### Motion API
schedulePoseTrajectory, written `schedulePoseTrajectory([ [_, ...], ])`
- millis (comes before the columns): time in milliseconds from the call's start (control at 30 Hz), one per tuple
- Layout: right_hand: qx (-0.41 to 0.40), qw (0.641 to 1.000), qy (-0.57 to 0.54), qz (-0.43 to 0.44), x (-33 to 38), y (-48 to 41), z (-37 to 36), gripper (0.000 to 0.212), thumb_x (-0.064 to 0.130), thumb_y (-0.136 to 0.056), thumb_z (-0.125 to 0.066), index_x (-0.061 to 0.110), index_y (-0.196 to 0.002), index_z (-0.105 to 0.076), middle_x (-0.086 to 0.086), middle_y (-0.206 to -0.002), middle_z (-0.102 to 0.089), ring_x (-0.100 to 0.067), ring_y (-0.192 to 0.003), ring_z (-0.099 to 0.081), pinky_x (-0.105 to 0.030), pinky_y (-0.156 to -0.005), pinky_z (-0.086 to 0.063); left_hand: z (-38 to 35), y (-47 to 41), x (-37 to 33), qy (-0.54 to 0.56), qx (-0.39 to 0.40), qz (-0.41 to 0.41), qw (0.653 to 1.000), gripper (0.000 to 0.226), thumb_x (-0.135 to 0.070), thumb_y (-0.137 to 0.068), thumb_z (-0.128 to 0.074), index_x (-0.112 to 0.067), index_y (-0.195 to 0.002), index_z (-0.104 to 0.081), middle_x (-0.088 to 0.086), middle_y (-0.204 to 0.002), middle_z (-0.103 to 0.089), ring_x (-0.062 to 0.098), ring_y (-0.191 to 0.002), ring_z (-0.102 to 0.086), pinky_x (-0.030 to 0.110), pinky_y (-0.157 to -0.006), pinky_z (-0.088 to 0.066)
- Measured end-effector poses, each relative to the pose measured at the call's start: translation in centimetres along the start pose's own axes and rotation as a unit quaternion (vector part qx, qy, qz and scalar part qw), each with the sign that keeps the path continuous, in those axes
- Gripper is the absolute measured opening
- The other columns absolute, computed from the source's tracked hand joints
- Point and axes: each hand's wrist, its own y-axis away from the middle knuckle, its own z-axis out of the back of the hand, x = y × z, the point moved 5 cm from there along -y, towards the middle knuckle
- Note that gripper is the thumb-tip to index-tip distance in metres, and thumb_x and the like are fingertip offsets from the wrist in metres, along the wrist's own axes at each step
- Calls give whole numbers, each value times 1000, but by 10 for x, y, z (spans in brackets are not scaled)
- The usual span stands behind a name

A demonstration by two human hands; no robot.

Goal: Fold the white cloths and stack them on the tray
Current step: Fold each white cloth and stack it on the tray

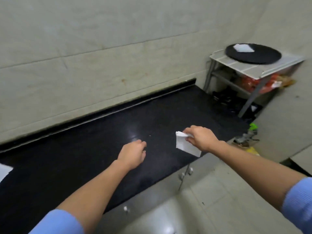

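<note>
Right hand (200, 139): clamped on a folded cloth (186, 146), pinched near its top edge between thumb and fingers, so the rest hangs just above the near edge of the counter (101, 132).
Left hand (133, 153): nothing is held, fingers loosely curled, low over the counter. Whether the surface is actually touched can't be told.
Step in hand: probably the carry-over to the tray (263, 56), since the folding looks done.
How it's best done: the folded layers should be kept pinched together so nothing flops open on the way. The piece should then be laid flat and squared up on the stacked cloth (243, 48), not dropped from a height.
Tray: black, round, parked on a white rack (249, 70) at the far right end, well apart from both hands.
Cloth look: white, thin, folded down to a small rectangle, a bit crumpled where it's gripped, lower corner hanging free.
Left over: something white (5, 171) is cut off at the left edge, possibly another cloth, can't be sure.
</note>
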Motion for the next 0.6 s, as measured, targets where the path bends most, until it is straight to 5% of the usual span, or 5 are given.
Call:
schedulePoseTrajectory([
  [333, -36, 994, 25, -97, -276, 82, 78, 22, 32, -91, -54, 27, -110, -61, 0, -108, -61, -26, -102, -59, -40, -77, -50, -11, -167, -257, 32, -6, -91, 995, 23, -29, -93, -47, -17, -109, -57, 3, -108, -60, 26, -97, -59, 37, -75, -48],
  [600, -87, 985, 10, -149, -416, 76, 139, 24, 24, -93, -48, 26, -112, -63, -3, -109, -60, -28, -100, -58, -41, -73, -49, 11, -285, -357, 7, -32, -153, 988, 21, -30, -93, -47, -17, -105, -58, 2, -104, -58, 25, -95, -59, 37, -73, -48],
])
